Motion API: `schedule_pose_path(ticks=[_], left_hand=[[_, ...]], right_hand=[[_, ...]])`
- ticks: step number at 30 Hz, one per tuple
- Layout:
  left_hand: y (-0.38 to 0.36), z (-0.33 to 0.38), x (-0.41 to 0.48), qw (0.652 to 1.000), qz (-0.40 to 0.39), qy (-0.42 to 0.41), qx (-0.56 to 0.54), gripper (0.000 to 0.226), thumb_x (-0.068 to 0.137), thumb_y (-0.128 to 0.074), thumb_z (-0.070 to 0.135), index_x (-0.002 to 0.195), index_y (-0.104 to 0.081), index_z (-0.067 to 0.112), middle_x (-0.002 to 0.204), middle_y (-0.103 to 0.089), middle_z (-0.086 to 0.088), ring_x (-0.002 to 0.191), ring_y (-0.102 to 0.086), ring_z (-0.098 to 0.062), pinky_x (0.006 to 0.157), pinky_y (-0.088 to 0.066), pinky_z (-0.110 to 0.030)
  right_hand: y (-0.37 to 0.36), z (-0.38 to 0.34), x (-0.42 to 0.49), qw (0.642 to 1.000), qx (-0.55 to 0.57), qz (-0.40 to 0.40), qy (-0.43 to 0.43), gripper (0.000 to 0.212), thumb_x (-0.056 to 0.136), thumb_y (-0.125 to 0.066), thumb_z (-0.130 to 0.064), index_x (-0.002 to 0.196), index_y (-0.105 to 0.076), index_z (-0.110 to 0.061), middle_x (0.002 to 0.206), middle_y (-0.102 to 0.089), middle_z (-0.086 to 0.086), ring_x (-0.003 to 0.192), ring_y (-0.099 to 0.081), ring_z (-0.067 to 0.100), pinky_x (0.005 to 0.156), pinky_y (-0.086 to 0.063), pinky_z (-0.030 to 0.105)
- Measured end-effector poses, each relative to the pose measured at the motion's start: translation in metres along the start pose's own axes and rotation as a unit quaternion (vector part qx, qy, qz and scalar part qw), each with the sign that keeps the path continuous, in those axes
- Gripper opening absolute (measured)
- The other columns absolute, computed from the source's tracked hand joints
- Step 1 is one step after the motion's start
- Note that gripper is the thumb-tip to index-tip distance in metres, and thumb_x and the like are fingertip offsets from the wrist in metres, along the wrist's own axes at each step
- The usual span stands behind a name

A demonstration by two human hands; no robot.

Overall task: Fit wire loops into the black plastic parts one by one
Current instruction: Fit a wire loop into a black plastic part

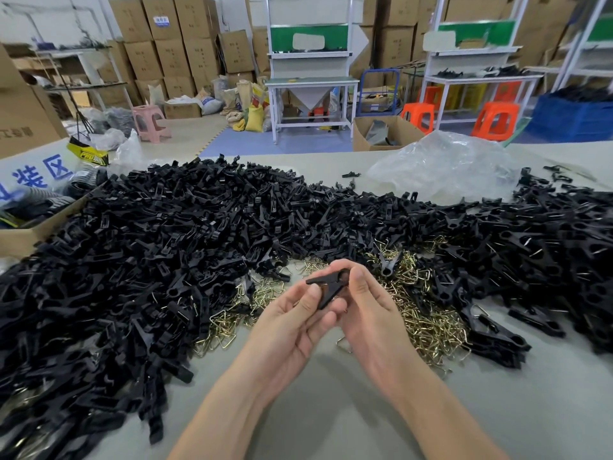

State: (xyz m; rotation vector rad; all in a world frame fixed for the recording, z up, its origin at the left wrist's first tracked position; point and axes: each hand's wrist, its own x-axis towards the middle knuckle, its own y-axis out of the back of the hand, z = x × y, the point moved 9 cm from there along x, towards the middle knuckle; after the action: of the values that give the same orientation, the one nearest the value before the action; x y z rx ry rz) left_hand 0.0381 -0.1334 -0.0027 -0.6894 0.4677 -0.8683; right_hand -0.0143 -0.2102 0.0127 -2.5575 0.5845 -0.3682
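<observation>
Black plastic part (pixel 326 283) is pinched between both hands. The left hand (pixel 292 327) grips its lower end and the right hand (pixel 368 310) curls round its upper end. Fingers hide whether a wire sits in it. Likely next: seat one from the brass loops (pixel 428 323) just beyond the hands. Heaps (pixel 132 244) of parts crowd left, ahead and right, with a clear bag (pixel 444 164) far ahead.

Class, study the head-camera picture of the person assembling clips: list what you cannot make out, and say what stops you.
1. Head view: whether wire is already fitted in the black plastic part; the left hand and right hand gripping it cover its middle.
2. Head view: the cardboard box at left, cut off by the frame edge.
3. Head view: the carton label, too small to read.
</observation>
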Motion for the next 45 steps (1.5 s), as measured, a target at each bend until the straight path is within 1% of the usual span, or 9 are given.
schedule_pose_path(ticks=[4,7,10,15,28,34,37,41,45], left_hand=[[-0.007,0.002,0.0,0.999,-0.023,-0.041,0.018,0.026,0.086,-0.067,0.013,0.111,-0.076,0.012,0.1,-0.075,-0.017,0.07,-0.074,-0.018,0.06,-0.06,-0.021],[-0.012,0.0,0.001,0.995,-0.018,-0.07,0.067,0.041,0.082,-0.071,0.011,0.123,-0.066,0.01,0.109,-0.072,-0.015,0.063,-0.069,-0.021,0.053,-0.057,-0.024],[-0.014,-0.002,0.001,0.981,-0.001,-0.094,0.172,0.048,0.079,-0.07,0.011,0.125,-0.055,0.008,0.083,-0.071,-0.009,0.055,-0.06,-0.017,0.045,-0.049,-0.022],[-0.02,-0.003,-0.002,0.941,-0.01,-0.118,0.316,0.029,0.094,-0.06,0.001,0.122,-0.058,0.009,0.059,-0.06,-0.002,0.046,-0.052,-0.01,0.04,-0.043,-0.019],[-0.001,-0.011,0.005,0.933,0.089,-0.111,0.331,0.01,0.101,-0.054,0.002,0.109,-0.059,0.0,0.049,-0.054,-0.006,0.03,-0.041,-0.014,0.034,-0.035,-0.021],[-0.001,0.003,0.003,0.955,0.082,-0.141,0.246,0.014,0.094,-0.062,0.012,0.107,-0.065,0.007,0.062,-0.064,-0.009,0.042,-0.054,-0.014,0.037,-0.041,-0.02],[0.006,0.012,0.004,0.964,0.084,-0.145,0.204,0.023,0.09,-0.062,0.02,0.11,-0.07,0.012,0.063,-0.064,-0.008,0.047,-0.056,-0.012,0.041,-0.043,-0.018],[0.026,0.022,-0.001,0.943,0.135,-0.159,0.258,0.021,0.103,-0.051,0.025,0.12,-0.064,0.025,0.069,-0.066,-0.006,0.053,-0.06,-0.017,0.046,-0.046,-0.023],[0.033,0.022,-0.005,0.944,0.162,-0.149,0.245,0.023,0.107,-0.043,0.024,0.118,-0.063,0.019,0.073,-0.07,-0.007,0.054,-0.061,-0.016,0.046,-0.049,-0.022]], right_hand=[[0.0,0.018,0.003,0.99,0.122,0.057,-0.043,0.032,0.103,-0.047,-0.036,0.104,-0.069,-0.013,0.103,-0.069,0.012,0.105,-0.057,0.032,0.106,-0.045,0.055],[0.002,0.031,-0.001,0.974,0.165,0.11,-0.106,0.047,0.089,-0.059,-0.046,0.119,-0.068,-0.01,0.106,-0.061,0.012,0.1,-0.048,0.031,0.066,-0.048,0.03],[0.006,0.039,-0.004,0.969,0.16,0.129,-0.14,0.041,0.096,-0.052,-0.048,0.107,-0.076,-0.017,0.086,-0.064,0.008,0.06,-0.049,0.014,0.038,-0.035,0.02],[0.011,0.048,-0.005,0.958,0.182,0.149,-0.166,0.045,0.104,-0.038,-0.043,0.12,-0.073,-0.018,0.05,-0.054,-0.003,0.028,-0.036,0.005,0.024,-0.024,0.015],[0.013,0.061,-0.005,0.956,0.178,0.158,-0.17,0.047,0.105,-0.037,-0.045,0.12,-0.076,-0.024,0.068,-0.064,-0.01,0.03,-0.027,0.006,0.025,-0.023,0.016],[0.0,0.054,-0.002,0.97,0.148,0.124,-0.147,0.045,0.098,-0.045,-0.052,0.112,-0.078,-0.025,0.108,-0.077,-0.001,0.068,-0.059,0.01,0.044,-0.035,0.021],[-0.002,0.03,0.001,0.99,0.069,0.113,-0.049,0.023,0.09,-0.061,-0.03,0.11,-0.072,-0.027,0.095,-0.076,-0.002,0.057,-0.049,0.009,0.048,-0.041,0.02],[0.013,0.001,-0.012,0.974,-0.183,0.134,0.005,0.022,0.095,-0.068,-0.023,0.104,-0.073,-0.042,0.088,-0.074,-0.007,0.075,-0.07,0.009,0.06,-0.053,0.018],[0.059,-0.071,0.0,0.973,0.09,0.195,0.077,0.033,0.087,-0.07,-0.017,0.12,-0.071,-0.013,0.091,-0.072,0.004,0.081,-0.071,0.014,0.08,-0.059,0.025]])
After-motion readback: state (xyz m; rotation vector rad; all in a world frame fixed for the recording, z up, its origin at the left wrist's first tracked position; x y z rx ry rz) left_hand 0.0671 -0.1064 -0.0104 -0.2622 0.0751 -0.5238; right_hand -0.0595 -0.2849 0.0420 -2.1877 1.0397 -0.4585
